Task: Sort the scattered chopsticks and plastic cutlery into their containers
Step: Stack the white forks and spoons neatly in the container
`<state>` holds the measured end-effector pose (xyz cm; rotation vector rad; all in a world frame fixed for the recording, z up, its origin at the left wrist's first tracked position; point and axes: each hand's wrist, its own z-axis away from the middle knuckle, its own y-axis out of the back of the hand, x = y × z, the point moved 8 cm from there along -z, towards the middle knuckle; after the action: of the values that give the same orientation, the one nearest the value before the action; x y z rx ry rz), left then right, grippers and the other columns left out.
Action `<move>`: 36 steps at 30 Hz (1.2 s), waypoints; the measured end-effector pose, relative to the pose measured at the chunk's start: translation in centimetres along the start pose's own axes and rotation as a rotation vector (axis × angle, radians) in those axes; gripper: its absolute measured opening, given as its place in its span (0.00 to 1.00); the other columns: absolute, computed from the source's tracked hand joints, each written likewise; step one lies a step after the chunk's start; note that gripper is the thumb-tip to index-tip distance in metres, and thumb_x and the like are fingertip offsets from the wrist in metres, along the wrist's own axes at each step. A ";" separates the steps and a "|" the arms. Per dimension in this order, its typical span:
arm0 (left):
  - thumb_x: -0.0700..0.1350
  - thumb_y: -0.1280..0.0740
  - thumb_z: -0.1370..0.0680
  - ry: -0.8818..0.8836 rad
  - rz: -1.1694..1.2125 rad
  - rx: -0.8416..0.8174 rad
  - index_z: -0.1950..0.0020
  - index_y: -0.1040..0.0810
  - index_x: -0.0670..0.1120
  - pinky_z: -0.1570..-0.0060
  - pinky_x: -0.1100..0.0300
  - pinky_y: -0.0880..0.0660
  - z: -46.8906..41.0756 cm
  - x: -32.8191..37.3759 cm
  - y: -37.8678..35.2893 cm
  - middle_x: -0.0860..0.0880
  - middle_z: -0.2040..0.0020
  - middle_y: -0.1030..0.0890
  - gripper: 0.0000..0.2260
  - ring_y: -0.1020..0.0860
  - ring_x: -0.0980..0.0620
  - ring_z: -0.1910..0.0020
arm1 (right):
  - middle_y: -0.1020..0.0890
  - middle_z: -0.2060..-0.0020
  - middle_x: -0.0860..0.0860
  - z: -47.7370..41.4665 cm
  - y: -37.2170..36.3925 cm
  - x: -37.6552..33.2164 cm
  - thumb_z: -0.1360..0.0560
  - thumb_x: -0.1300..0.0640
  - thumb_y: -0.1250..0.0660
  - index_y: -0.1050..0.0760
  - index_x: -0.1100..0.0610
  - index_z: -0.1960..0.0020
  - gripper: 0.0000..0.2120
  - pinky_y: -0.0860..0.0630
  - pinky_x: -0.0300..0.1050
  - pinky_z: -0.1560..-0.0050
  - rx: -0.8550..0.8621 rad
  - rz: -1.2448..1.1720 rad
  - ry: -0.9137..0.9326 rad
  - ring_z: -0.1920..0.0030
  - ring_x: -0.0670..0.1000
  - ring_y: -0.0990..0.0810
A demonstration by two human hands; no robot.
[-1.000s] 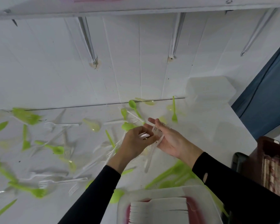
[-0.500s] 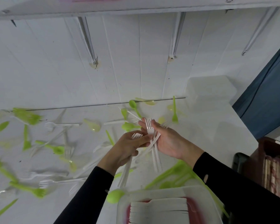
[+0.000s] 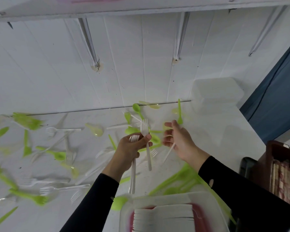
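My left hand (image 3: 131,148) grips a bunch of white plastic forks (image 3: 145,129), tines up, handles hanging below the fist. My right hand (image 3: 179,141) hovers just to the right with fingers spread; a thin white piece (image 3: 169,152) pokes out under its palm. Green and white forks and spoons (image 3: 57,154) lie scattered over the white table (image 3: 216,139). A clear container (image 3: 129,213) at the near edge holds a stack of white forks (image 3: 164,218). A brown box of wrapped chopsticks (image 3: 283,180) stands at the right.
A translucent lidded tub (image 3: 216,92) sits at the table's back right against the white panelled wall. Green cutlery (image 3: 177,183) is piled beside the clear container. A blue panel (image 3: 278,101) rises on the right.
My hands have come apart: the forks that lay across my right palm now stand in my left fist, and my right hand has drawn off to the right with fingers spread.
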<state>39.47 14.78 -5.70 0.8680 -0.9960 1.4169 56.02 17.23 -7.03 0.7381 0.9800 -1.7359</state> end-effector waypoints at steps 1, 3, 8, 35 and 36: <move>0.44 0.25 0.26 0.004 0.008 0.015 0.48 0.19 0.40 0.76 0.64 0.43 -0.1 0.2 0.3 0.46 0.62 0.16 0.11 0.15 0.49 0.51 | 0.32 0.73 0.48 0.1 0.4 0.1 0.19 0.42 0.42 0.29 0.58 0.39 0.20 0.36 0.38 0.76 0.028 0.037 -0.039 0.76 0.46 0.34; 0.44 0.25 0.27 0.003 0.013 0.037 0.50 0.19 0.42 0.75 0.64 0.43 -0.2 0.4 0.6 0.46 0.62 0.16 0.09 0.15 0.50 0.53 | 0.38 0.70 0.48 0.6 0.0 0.5 0.25 0.32 0.38 0.32 0.52 0.41 0.26 0.45 0.39 0.74 -0.003 0.093 -0.148 0.76 0.46 0.43; 0.44 0.24 0.28 -0.020 0.002 0.056 0.57 0.20 0.44 0.76 0.63 0.44 -0.4 0.0 0.5 0.45 0.64 0.17 0.07 0.17 0.49 0.58 | 0.31 0.56 0.53 1.9 -3.4 1.5 0.22 0.38 0.46 0.31 0.56 0.34 0.26 0.38 0.41 0.71 -0.320 -0.042 -0.239 0.74 0.49 0.36; 0.45 0.23 0.29 -0.352 -0.415 0.157 0.55 0.13 0.46 0.59 0.70 0.27 0.4 3.5 1.3 0.52 0.63 0.15 0.05 0.18 0.59 0.62 | 0.28 0.56 0.48 4.1 -5.4 0.0 0.22 0.47 0.40 0.30 0.47 0.47 0.06 0.29 0.38 0.48 -0.701 0.207 -0.050 0.62 0.43 0.23; 0.45 0.23 0.29 -0.343 -0.410 0.125 0.55 0.13 0.46 0.59 0.70 0.27 0.5 3.7 1.2 0.52 0.63 0.15 0.05 0.18 0.58 0.62 | 0.29 0.55 0.50 3.9 -5.3 0.2 0.23 0.48 0.38 0.29 0.46 0.44 0.08 0.26 0.39 0.45 -0.690 0.195 -0.052 0.58 0.47 0.22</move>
<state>37.89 15.65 -2.24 1.3553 -0.9188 1.0063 50.79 14.79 -3.83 0.3201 1.3180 -1.1268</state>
